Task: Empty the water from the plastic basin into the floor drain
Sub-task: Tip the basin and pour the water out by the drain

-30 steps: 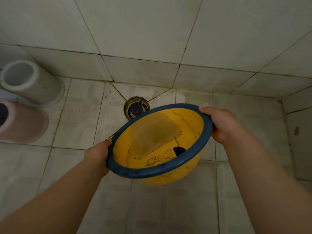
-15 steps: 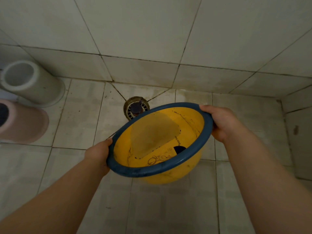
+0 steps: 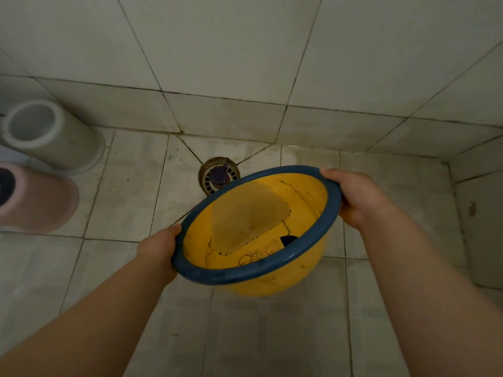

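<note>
A yellow plastic basin with a blue rim [image 3: 330, 210] hangs in the air above the tiled floor, tilted away from me toward the far left. A pool of murky water [image 3: 247, 219] lies against its far inner wall. My left hand [image 3: 159, 247] grips the rim at the near left. My right hand [image 3: 353, 198] grips the rim at the far right. The round floor drain [image 3: 215, 176] sits just beyond the basin's far edge, which partly covers it.
An upturned white bucket [image 3: 51, 136] and a pink bucket [image 3: 38, 198] stand on the floor at the far left. Tiled walls close the corner behind the drain and at the right. Pale floor tiles [image 3: 272, 336] lie under the basin.
The basin has tipped slightly further toward the drain, and the water has crept a little nearer the far rim. Both hands keep the same hold.
</note>
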The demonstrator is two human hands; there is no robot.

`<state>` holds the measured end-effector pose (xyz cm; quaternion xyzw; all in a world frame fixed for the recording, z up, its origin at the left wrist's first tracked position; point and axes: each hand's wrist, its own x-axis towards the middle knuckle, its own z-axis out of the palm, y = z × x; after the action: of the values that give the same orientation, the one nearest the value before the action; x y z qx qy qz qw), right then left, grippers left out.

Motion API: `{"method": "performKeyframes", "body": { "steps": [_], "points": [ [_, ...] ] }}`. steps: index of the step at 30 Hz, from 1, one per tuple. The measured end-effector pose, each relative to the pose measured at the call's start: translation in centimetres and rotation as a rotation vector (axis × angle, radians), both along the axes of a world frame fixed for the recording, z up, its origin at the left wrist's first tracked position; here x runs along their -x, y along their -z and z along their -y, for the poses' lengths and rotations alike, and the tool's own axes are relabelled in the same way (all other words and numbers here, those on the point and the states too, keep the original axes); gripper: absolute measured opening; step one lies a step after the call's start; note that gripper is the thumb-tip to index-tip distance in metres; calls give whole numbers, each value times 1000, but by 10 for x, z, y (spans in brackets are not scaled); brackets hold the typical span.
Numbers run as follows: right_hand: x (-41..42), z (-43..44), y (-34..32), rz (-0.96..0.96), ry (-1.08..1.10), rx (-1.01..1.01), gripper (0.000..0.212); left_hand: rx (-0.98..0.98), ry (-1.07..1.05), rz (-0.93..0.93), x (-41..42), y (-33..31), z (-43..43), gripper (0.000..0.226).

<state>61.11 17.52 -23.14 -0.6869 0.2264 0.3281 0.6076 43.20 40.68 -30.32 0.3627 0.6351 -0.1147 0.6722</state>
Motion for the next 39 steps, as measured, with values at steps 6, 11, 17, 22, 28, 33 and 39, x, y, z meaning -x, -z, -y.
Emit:
{"method": "performKeyframes", "body": {
  "steps": [6, 11, 17, 22, 28, 33, 39],
  "points": [
    [0, 1, -3, -2, 3, -9, 12, 14, 17, 1, 2, 3, -3, 52],
    [1, 1, -3, 3, -1, -5, 12, -15, 18, -15, 3, 2, -4, 49],
    [-3, -1, -3, 16, -7, -5, 11, -1, 9, -16, 1, 6, -4, 49],
    [-6, -4, -3, 21, -11, 11, 22, 28, 19, 4, -2, 3, -2, 48],
    [-6, -5, -1, 22, -19, 21, 23, 41, 14, 11, 0, 4, -5, 49],
    [-9, -7, -3, 33, -28, 33, 16, 37, 6, 6, -1, 4, -4, 49],
    [-13, -9, -4, 33, -48, 46, 12, 59, -4, 54, -5, 1, -2, 50]
  ]
}}
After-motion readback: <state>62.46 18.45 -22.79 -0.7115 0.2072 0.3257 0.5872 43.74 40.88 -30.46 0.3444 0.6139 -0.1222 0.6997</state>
